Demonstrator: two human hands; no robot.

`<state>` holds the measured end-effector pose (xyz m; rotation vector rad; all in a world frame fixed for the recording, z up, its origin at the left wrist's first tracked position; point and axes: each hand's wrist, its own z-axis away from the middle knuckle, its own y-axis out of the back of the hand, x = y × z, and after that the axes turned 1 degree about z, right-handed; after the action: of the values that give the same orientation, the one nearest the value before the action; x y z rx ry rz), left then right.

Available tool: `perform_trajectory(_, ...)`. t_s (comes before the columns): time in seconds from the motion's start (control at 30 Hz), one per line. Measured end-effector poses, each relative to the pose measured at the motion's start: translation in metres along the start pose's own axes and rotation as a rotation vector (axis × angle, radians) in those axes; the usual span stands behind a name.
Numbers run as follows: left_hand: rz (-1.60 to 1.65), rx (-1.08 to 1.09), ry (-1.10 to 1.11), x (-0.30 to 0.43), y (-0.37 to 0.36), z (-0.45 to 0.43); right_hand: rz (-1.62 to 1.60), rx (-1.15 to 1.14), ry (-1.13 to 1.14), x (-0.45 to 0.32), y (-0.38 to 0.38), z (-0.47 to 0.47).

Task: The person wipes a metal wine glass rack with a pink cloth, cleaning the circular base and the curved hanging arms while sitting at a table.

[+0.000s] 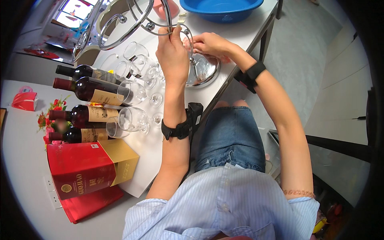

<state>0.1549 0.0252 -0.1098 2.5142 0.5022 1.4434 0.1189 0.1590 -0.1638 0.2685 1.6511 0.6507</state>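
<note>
A chrome metal wine glass rack with curved rings leans over the white table. My left hand is closed around its upright rod, thumb along the metal. The rack's round mirror-like base stands near the table edge. My right hand is just beyond the base, with a pinkish cloth bunched under its fingers, partly hidden by the hand. Several clear stemmed glasses stand left of my left forearm.
Several dark wine bottles stand behind the glasses, beside a red and gold box and artificial flowers. A blue plastic basin and a pink container sit at the far end. The white table's edge runs close to my body.
</note>
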Motion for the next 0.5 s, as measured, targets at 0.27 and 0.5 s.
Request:
perform_trajectory(0.27, 0.026, -0.01, -0.035, -0.008, -0.001, -0.007, -0.002, 0.152, 0.17, 0.017, -0.024, -0.017)
perform_trajectory(0.5, 0.059, -0.056, -0.063, -0.023, 0.0, -0.014, 0.374, 0.489, 0.276, 0.01, -0.049, 0.026)
